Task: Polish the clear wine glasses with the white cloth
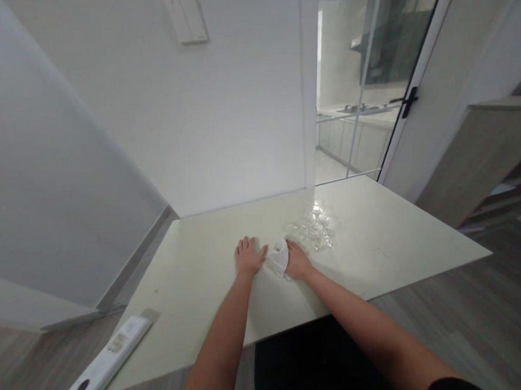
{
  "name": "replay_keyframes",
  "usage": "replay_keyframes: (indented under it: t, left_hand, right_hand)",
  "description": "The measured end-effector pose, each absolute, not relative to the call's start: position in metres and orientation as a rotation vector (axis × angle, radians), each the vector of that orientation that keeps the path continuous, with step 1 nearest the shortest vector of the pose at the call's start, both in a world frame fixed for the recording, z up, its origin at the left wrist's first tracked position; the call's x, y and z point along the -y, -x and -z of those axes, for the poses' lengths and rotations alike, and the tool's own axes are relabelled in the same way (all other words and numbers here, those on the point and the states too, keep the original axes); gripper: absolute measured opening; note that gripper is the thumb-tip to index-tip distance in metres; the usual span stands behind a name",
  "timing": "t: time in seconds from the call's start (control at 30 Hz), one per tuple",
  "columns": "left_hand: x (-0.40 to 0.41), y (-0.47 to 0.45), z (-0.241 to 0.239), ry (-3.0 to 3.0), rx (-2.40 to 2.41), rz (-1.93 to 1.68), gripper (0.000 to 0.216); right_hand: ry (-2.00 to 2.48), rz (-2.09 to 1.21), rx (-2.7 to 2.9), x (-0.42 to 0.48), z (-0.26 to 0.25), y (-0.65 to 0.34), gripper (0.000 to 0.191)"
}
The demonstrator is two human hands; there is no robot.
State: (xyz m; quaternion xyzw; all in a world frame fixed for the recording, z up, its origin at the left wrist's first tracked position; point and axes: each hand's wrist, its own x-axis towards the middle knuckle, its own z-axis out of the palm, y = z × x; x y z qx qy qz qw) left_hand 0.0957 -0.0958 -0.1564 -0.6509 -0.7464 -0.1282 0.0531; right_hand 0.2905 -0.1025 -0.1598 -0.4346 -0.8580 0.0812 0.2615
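My left hand [247,257] lies flat on the pale table [194,264], fingers spread, just left of a bunched white cloth [278,257]. Nothing is in that hand. Around the cloth's right side my right hand [297,261] is closed, with some of its fingers hidden behind the fabric. To the right of this hand stands a cluster of clear glassware [318,225], its pieces too transparent to tell apart. The glassware is apart from both hands.
A white power strip [109,360] lies on the table's left front corner, its cord running off the edge. The table's back edge meets a white wall [238,120]. At the back right is a glass-paned door [360,95], with a wooden shelf unit [482,152] beyond it.
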Motion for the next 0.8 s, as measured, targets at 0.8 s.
replay_keyframes:
  t: [0.8]
  left_hand:
    - [0.0974, -0.0981, 0.1495, 1.974, 2.281, 0.368, 0.068]
  right_hand:
    - [1.256, -0.418, 2.263, 0.1023, 0.1559, -0.2931, 0.062]
